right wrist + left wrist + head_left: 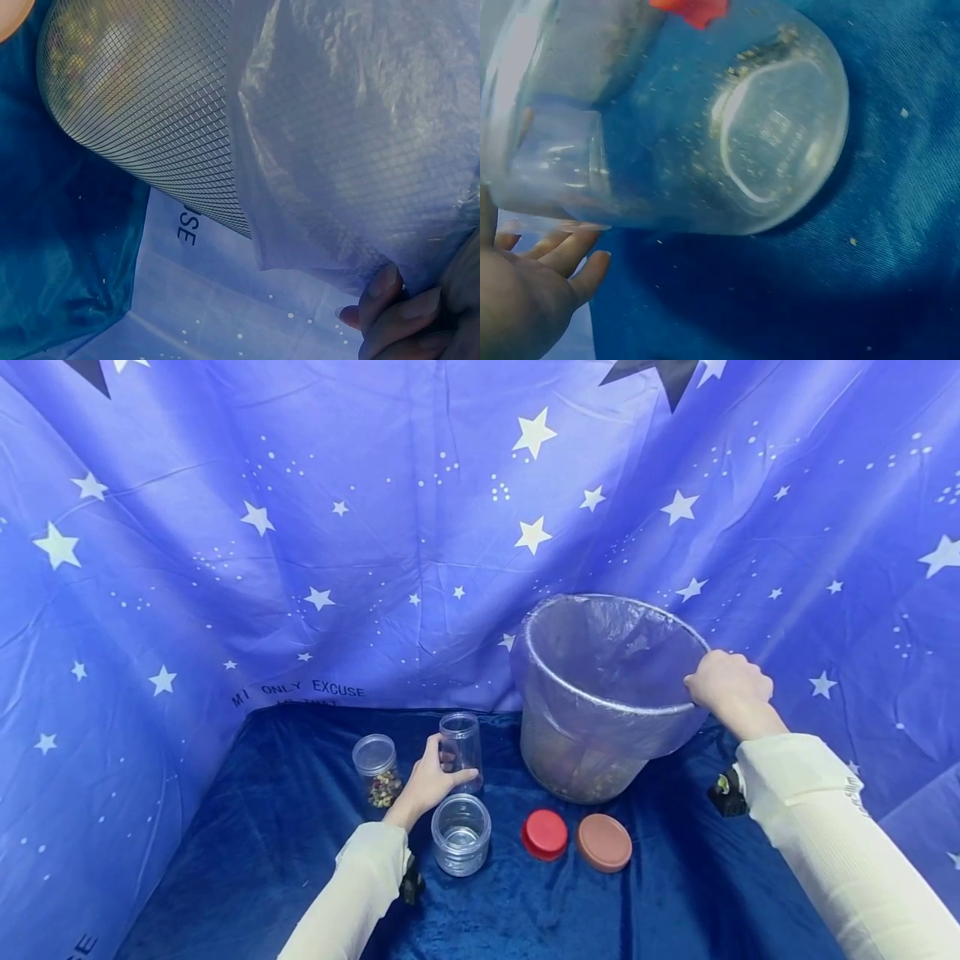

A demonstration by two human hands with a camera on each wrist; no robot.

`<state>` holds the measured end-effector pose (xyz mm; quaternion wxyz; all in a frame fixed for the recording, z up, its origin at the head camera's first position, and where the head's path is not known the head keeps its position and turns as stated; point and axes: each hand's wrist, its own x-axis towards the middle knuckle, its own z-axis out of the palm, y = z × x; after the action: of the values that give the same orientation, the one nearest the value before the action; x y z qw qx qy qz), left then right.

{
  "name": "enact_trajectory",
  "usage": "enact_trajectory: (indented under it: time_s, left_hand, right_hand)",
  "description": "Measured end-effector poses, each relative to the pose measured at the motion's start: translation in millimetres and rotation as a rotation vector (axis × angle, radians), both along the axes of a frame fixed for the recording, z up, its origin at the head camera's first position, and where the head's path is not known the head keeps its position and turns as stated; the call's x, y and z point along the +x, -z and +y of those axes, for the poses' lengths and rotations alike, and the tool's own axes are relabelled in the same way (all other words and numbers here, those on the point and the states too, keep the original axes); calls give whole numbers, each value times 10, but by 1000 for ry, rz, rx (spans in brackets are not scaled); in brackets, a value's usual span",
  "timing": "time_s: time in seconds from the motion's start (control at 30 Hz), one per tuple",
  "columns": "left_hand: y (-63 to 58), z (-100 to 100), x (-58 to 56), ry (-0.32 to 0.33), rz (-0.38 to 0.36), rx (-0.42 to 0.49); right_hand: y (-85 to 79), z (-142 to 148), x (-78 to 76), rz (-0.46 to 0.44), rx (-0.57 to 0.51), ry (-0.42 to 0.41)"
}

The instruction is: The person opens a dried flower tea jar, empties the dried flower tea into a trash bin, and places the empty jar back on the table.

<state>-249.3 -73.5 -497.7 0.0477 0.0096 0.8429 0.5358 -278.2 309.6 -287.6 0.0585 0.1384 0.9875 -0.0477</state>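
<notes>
My left hand (431,783) is around a tall clear plastic jar (467,747), thumb across its near side and fingers at its left. In the left wrist view a wide clear jar (682,172) with crumbs inside partly covers the fingers. This lidless wide jar (461,839) stands nearest me. Left of the hand, another clear jar (377,768) contains mixed colourful bits. My right hand (731,689) grips the rim of a mesh wastebasket (558,747) lined with a thin plastic bag; the right wrist view shows curled fingers at the bag's edge.
A red lid (545,833) and a brownish-orange lid (604,842) lie before the wastebasket. Dark blue cloth (247,860) covers the surface, with small crumbs on it. A blue star-print curtain (405,527) hangs close behind and at both sides.
</notes>
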Motion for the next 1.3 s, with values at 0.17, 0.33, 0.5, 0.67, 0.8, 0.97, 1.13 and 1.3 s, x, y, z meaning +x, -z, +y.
enact_trajectory:
  time_s: [0.17, 0.33, 0.5, 0.67, 0.8, 0.97, 1.13, 1.3]
  left_hand:
    - [116, -13, -13, -19, -14, -27]
    - [169, -42, 4, -24, -21, -20]
    - [184, -56, 5, 2, -13, 0]
    - [203, -59, 8, -5, -22, 12]
    - [216, -62, 15, 6, -21, 11]
    - [216, -70, 10, 41, -9, 5]
    - [217, -99, -9, 71, 4, -6]
    - [217, -125, -24, 104, 10, -3]
  right_hand:
    - [4, 8, 6, 10, -1, -3]
    - [3, 1, 7, 1, -4, -1]
    - [4, 3, 3, 5, -1, 0]
    - [6, -4, 2, 9, 1, -2]
    - [2, -6, 7, 0, 2, 2]
    - [-6, -1, 11, 2, 3, 4]
    - [-4, -1, 10, 12, 3, -1]
    - [-4, 0, 15, 13, 2, -2]
